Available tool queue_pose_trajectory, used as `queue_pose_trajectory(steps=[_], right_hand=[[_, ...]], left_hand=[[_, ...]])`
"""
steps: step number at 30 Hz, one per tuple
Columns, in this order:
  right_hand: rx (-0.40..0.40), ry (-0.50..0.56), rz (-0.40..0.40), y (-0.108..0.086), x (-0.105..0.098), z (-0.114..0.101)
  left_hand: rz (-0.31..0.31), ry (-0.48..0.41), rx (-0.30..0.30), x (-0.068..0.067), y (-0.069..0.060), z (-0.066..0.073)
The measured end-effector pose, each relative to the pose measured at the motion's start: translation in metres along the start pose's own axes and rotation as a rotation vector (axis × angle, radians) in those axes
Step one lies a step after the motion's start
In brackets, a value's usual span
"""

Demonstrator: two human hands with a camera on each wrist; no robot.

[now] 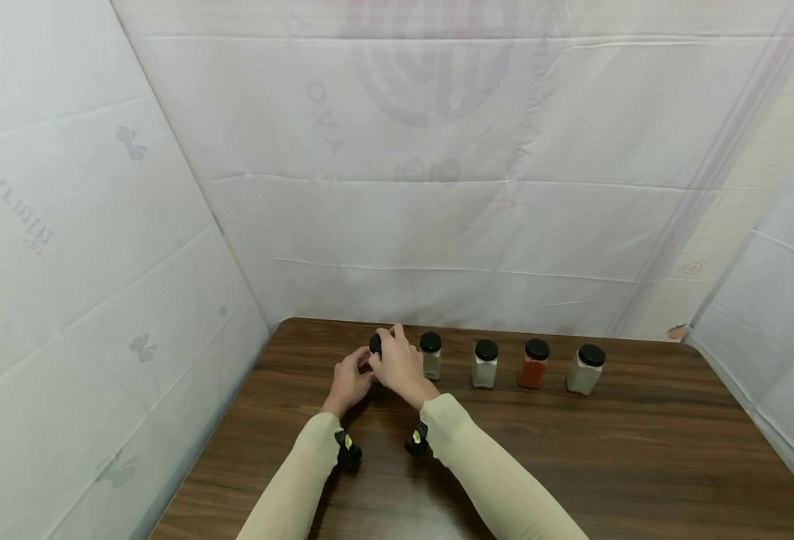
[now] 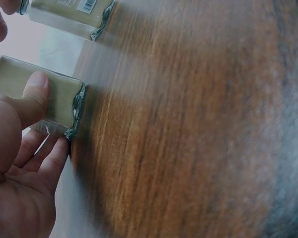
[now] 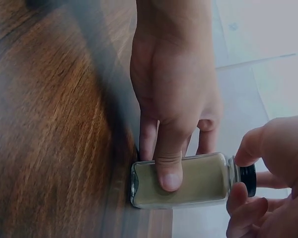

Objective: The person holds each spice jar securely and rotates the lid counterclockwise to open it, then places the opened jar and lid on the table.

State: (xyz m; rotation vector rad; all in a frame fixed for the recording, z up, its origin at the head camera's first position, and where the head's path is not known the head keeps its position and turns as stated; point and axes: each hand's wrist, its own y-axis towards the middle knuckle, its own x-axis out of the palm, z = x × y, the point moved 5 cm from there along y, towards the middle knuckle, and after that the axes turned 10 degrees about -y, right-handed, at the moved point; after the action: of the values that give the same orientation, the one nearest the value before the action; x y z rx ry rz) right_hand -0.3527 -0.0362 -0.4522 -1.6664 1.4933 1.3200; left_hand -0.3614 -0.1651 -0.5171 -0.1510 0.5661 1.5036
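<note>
A square glass spice jar (image 3: 201,181) of greenish-tan powder stands on the table at the left end of a row of jars. My left hand (image 1: 351,382) grips its body, with the thumb (image 2: 37,87) flat on one face and the fingers on the opposite side. At the top, my right hand (image 1: 397,365) holds the black lid (image 3: 248,179) between thumb and fingers. From the head view, the hands hide most of this jar. The lid sits at the jar's neck; whether it is loose cannot be told.
To the right stand a similar greenish jar (image 1: 431,361), a jar of pale contents (image 1: 484,369), a jar of orange-red powder (image 1: 533,369) and another pale jar (image 1: 583,375), all black-lidded. The brown wooden table (image 1: 639,450) meets whitish sheet walls (image 1: 437,225) behind.
</note>
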Motion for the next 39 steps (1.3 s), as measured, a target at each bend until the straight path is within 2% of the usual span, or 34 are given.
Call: queue_pose_trajectory(steps=[2, 7, 10, 16, 22, 33, 39], right_hand=[[0.005, -0.008, 0.003, 0.0001, 0.0005, 0.0000], [0.034, -0.024, 0.052, 0.0007, -0.0010, 0.0006], [0.064, -0.043, 0.080, 0.0015, -0.0022, 0.0011], [0.097, -0.120, 0.080, 0.0038, -0.0032, 0.0009], [0.075, -0.152, 0.060, 0.0053, -0.0037, 0.0006], [-0.024, -0.043, -0.012, 0.0072, -0.0030, -0.0033], [-0.038, -0.036, -0.016, 0.0080, -0.0004, -0.0035]], left_hand=[[-0.004, 0.000, -0.022, 0.0002, -0.0001, -0.0014], [-0.007, 0.012, -0.034, -0.0001, -0.0012, -0.0013], [-0.008, -0.010, -0.030, 0.0001, -0.0009, -0.0009], [-0.007, -0.029, -0.015, 0.0007, -0.0003, -0.0011], [-0.017, -0.011, -0.027, 0.0022, -0.0012, -0.0010], [-0.015, -0.010, 0.001, 0.0005, 0.0008, -0.0022], [-0.009, -0.025, -0.024, -0.0003, 0.0015, -0.0037]])
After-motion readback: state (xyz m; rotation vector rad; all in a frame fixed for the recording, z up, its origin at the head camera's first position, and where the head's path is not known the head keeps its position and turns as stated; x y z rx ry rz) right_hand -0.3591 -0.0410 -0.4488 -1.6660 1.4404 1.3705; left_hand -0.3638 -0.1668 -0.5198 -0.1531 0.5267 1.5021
